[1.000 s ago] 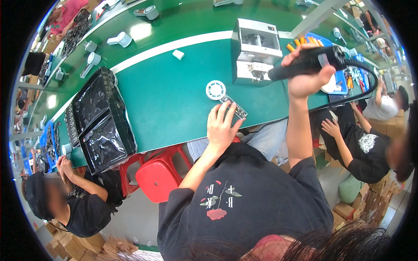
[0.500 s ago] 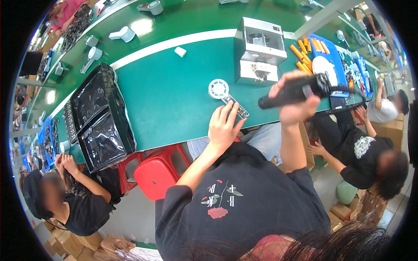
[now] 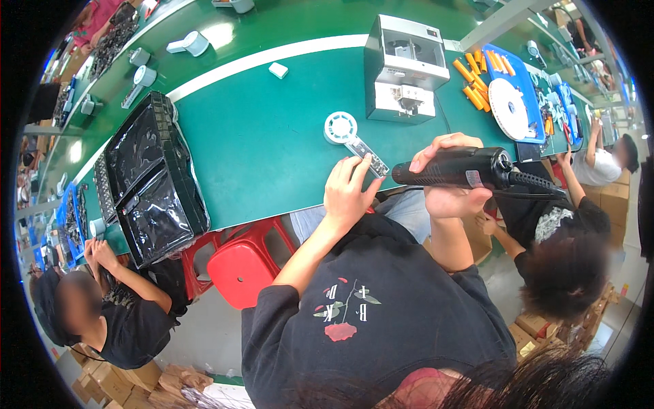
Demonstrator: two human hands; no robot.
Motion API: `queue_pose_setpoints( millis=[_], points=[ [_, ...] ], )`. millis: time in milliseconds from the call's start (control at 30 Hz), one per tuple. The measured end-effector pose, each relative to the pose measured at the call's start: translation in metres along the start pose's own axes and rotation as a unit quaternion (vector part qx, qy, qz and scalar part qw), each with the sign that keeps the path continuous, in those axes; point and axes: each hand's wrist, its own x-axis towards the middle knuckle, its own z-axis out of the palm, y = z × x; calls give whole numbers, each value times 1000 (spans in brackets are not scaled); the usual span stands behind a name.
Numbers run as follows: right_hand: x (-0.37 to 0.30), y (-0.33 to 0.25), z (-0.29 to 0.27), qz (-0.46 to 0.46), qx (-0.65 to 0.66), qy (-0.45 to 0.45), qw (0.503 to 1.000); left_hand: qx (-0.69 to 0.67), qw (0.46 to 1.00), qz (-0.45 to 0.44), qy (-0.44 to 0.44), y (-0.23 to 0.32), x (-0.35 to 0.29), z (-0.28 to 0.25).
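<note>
A white handheld fan body (image 3: 340,127) lies on the green bench, its round head pointing away from me. Its handle is uncovered, and small parts show inside. My left hand (image 3: 346,196) has its fingertips and thumb on that handle, holding it against the bench. In my right hand (image 3: 449,202) is a black electric screwdriver (image 3: 453,168), held nearly level with its cord trailing right. The driver's tip points left and is close to the near end of the handle; whether they touch I cannot tell.
A grey screw feeder (image 3: 402,68) stands beyond the fan. Orange cylinders (image 3: 475,80), a blue tray (image 3: 524,85) and a white disc (image 3: 507,109) are at right. At left is a black compartmented case (image 3: 160,184); a small white block (image 3: 278,70) lies farther back. Co-workers sit on both sides.
My right hand has brought the screwdriver lower and left, its tip now near the fan handle. My left hand stays on the handle. The co-worker at right has leaned forward.
</note>
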Motion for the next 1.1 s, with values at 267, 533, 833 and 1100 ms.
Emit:
queue_pose_setpoints(
  millis=[267,533,833,1100],
  points=[
    [-4,5,4,24,-22,13,999,2,1000,-1,2,1,1,-1],
    [-7,3,8,9,-28,-9,1000,3,1000,1,-2,-1,2,0],
    [-9,8,8,8,-34,-3,999,5,1000,2,-5,-1,2,0],
    [-11,20,7,-39,-22,-44,998,16,999,-6,-28,0,-1,-1]
  ],
)
